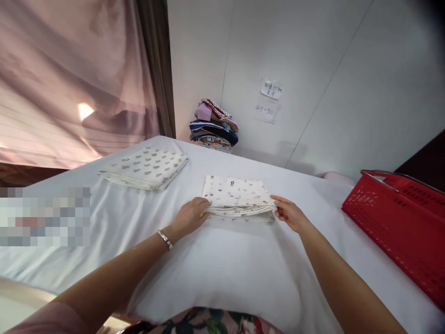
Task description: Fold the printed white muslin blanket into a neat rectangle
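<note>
A folded white cloth with small printed figures [238,197] lies in the middle of a white-covered table [222,273]. My left hand [189,215] rests against its near left corner, fingers curled at the edge of the layers. Over at the cloth's near right corner is my right hand [288,213], its fingers bent and pinching the edge. A thin bracelet [164,239] circles my left wrist.
A second folded patterned cloth [146,168] lies at the table's far left. A stack of coloured folded clothes [213,126] stands in the far corner by the wall. A red plastic basket [399,222] sits at the right edge. Curtains hang at the left.
</note>
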Demonstrator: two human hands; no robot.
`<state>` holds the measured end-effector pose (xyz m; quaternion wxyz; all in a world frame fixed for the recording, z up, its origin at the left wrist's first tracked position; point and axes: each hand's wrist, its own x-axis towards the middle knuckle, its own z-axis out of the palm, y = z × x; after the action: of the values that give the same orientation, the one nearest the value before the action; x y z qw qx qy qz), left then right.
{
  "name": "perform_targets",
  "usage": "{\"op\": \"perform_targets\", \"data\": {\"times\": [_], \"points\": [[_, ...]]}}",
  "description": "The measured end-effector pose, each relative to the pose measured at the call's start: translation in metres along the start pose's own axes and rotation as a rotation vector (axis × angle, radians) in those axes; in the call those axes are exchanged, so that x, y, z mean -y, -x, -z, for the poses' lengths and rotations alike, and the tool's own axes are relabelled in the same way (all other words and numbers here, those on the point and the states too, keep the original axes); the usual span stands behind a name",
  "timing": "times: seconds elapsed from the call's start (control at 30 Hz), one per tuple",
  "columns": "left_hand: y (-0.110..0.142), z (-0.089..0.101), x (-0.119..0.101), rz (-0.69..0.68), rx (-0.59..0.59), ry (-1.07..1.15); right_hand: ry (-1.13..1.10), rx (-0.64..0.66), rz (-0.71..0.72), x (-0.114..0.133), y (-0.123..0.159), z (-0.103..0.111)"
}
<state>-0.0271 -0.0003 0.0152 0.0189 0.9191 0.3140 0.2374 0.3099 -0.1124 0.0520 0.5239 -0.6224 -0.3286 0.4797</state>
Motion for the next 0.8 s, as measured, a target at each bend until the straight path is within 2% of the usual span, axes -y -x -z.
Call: {"op": "perform_targets", "data": {"times": [0.17, 0.3, 0.37, 0.43, 0.57, 0.67, 0.8], "points": [[0.001, -0.003, 0.002, -0.039, 0.035, -0.06, 0.098, 0.0, -0.037, -0.007, -0.006, 0.005], [-0.004, -0.003, 0.011, -0.166, 0.094, -0.122, 0.182, 0.045, -0.134, -0.001, -0.018, 0.007], [-0.022, 0.01, 0.018, -0.18, 0.143, -0.169, 0.228, 0.088, -0.167, 0.017, -0.03, 0.006], [-0.052, 0.031, 0.025, -0.112, 0.146, -0.24, 0.211, 0.096, -0.101, 0.045, -0.046, 0.003], [-0.118, 0.071, 0.034, 0.082, -0.045, -0.378, -0.024, 0.044, 0.164, 0.096, -0.074, -0.008], [-0.141, 0.078, 0.036, 0.112, -0.062, -0.399, -0.013, 0.003, 0.132, 0.106, -0.083, -0.014], [-0.144, 0.071, 0.043, 0.097, -0.002, -0.381, 0.063, 0.034, 0.09, 0.103, -0.091, -0.011]]}}
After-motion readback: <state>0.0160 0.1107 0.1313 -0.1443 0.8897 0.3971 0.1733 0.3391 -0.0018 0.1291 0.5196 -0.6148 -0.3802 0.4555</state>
